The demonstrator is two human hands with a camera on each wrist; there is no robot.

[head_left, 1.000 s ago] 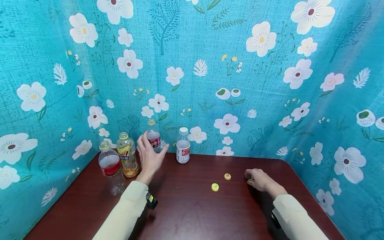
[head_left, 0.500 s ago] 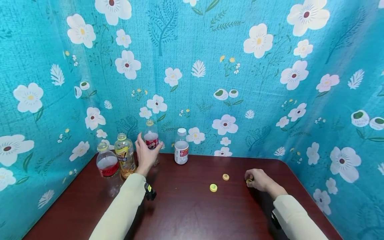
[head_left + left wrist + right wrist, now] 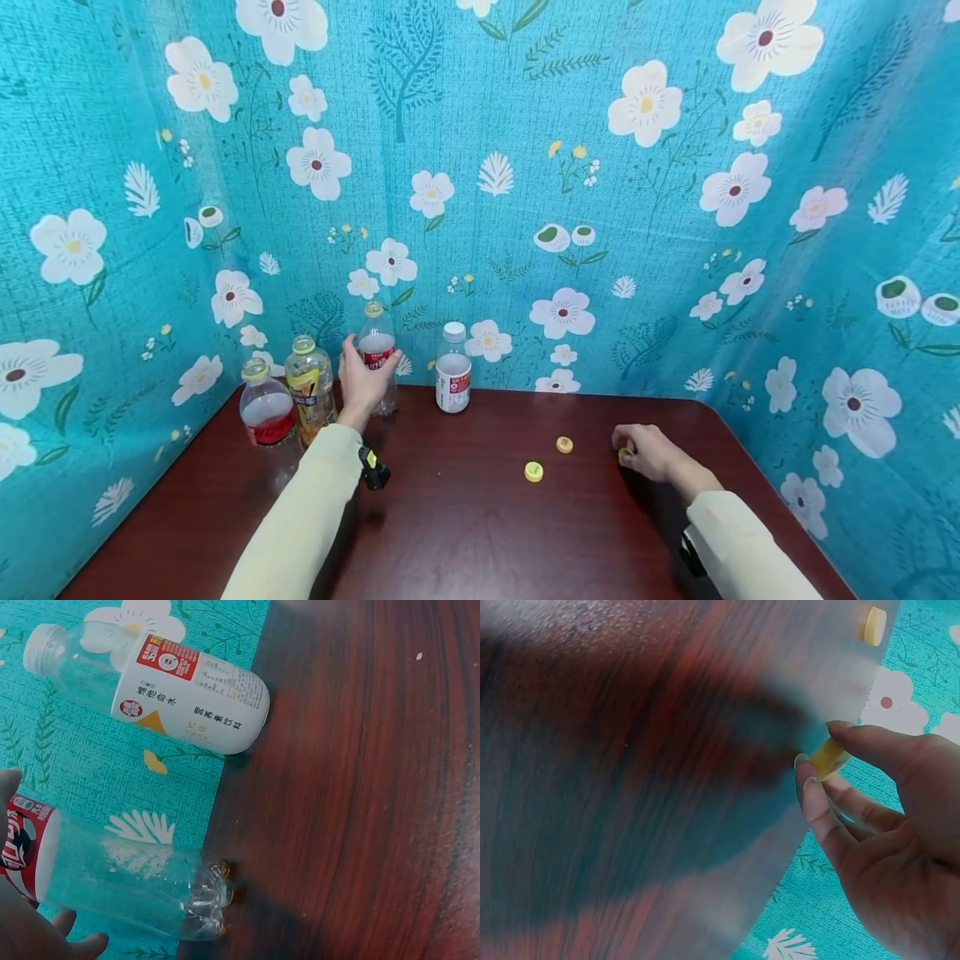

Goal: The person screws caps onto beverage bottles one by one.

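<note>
At the far edge of the table (image 3: 487,525), now grips the upright bottle (image 3: 377,345) with left hand (image 3: 360,379), fingers curled round it, not spread as a second ago; pinches a cap (image 3: 829,760) in right hand (image 3: 648,452), so seemingly controls both.

L arm (image 3: 298,515) is stretched fwd, L hand (image 3: 363,381) curled w/ thumb (image 3: 391,364) apart; R arm (image 3: 738,537) also extended, R hand (image 3: 651,452) held low, fingertips (image 3: 814,799) pinched.
</note>
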